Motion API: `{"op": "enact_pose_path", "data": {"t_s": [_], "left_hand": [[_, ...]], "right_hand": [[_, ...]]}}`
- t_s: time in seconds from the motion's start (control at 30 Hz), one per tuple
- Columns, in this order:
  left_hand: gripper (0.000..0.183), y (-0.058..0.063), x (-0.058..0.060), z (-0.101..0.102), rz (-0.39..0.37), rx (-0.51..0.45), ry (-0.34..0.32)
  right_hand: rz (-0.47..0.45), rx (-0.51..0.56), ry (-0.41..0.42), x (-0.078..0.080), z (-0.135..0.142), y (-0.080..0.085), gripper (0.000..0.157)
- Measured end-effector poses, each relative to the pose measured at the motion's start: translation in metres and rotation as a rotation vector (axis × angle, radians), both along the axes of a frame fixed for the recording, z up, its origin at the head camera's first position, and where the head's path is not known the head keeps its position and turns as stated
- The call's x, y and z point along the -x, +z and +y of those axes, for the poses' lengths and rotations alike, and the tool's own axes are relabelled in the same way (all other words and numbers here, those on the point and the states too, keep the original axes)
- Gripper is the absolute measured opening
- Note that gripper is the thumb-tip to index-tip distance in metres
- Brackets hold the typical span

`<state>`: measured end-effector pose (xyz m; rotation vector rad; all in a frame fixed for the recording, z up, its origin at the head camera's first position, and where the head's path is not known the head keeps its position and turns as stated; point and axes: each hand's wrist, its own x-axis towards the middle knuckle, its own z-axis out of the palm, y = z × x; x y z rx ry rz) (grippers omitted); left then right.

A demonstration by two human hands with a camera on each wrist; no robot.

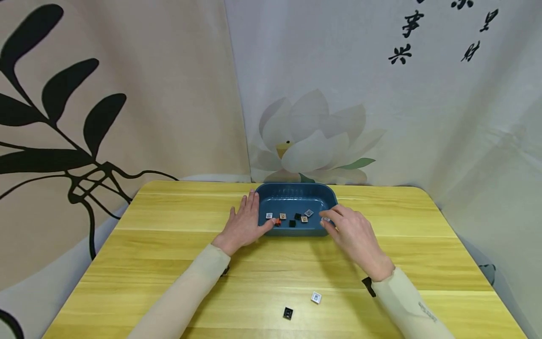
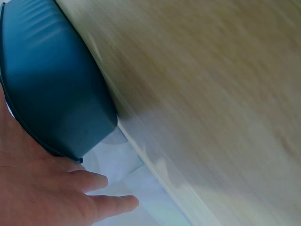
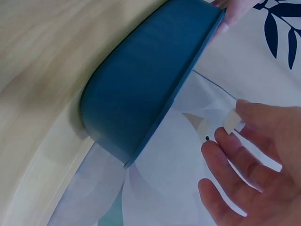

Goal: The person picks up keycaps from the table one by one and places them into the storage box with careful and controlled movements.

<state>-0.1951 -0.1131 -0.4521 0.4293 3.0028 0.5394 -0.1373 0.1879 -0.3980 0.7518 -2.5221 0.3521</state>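
A blue tray (image 1: pixel 292 232) holds several small white, black and orange square pieces that look like keycaps. Above its right end, my right hand (image 1: pixel 353 235) pinches a white keycap (image 3: pixel 232 121) between thumb and index finger, the other fingers loosely bent in the right wrist view. My left hand (image 1: pixel 243 225) lies against the tray's left side with its fingers extended and its thumb over the front rim. In the left wrist view, the left hand (image 2: pixel 51 188) touches the tray's edge (image 2: pixel 35 136).
On the wooden table (image 1: pixel 161 278), a white keycap (image 1: pixel 316 297) and a black keycap (image 1: pixel 288 313) lie between the forearms, near the front. The tray stands close to the table's back edge. A printed curtain (image 1: pixel 182 94) hangs behind it.
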Motion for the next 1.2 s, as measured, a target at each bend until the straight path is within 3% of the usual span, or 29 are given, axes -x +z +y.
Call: {"op": "enact_pose_path", "data": {"t_s": [0.63,1.2], "left_hand": [[0.106,0.001,-0.001,-0.001,-0.009,-0.001,0.002],[0.106,0.003,-0.001,-0.001,-0.021,-0.003,-0.001]], "right_hand": [[-0.074,-0.041,-0.061,0.048,-0.014,-0.018,0.018],[-0.205,-0.152,-0.084,0.071,-0.026,-0.033,0.015]]}}
